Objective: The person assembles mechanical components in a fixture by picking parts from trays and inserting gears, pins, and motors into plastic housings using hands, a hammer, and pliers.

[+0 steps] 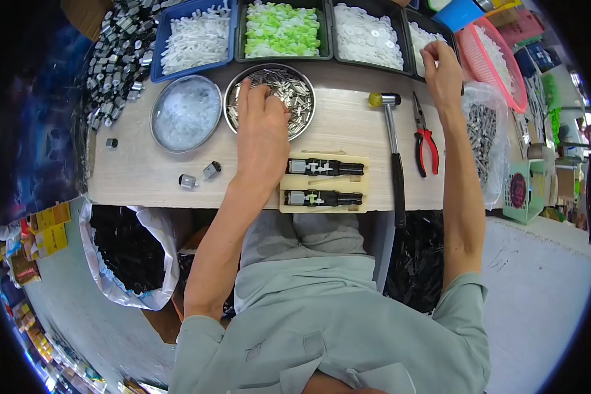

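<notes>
My left hand (262,128) reaches into a round metal bowl (314,98) of small metal pins (299,92). Its fingers are bent and closed, with the tips among the pins; what they hold is hidden. At the back right, my right hand (444,75) dips into a dark tray of small white plastic parts (421,38). Its thumb and fingers are drawn together, and whatever is between them cannot be made out. Between my arms, near the table edge, a cream fixture (323,182) carries two black mechanism assemblies (340,168), each with a silver motor at its left end.
A hammer (395,151) and red-handled pliers (427,148) lie right of the fixture. Left are a bowl of translucent grease-like material (187,111), two loose motors (188,181) and a motor pile (115,72). Trays of plastic parts (282,29) line the back; a pink basket (486,56) stands right.
</notes>
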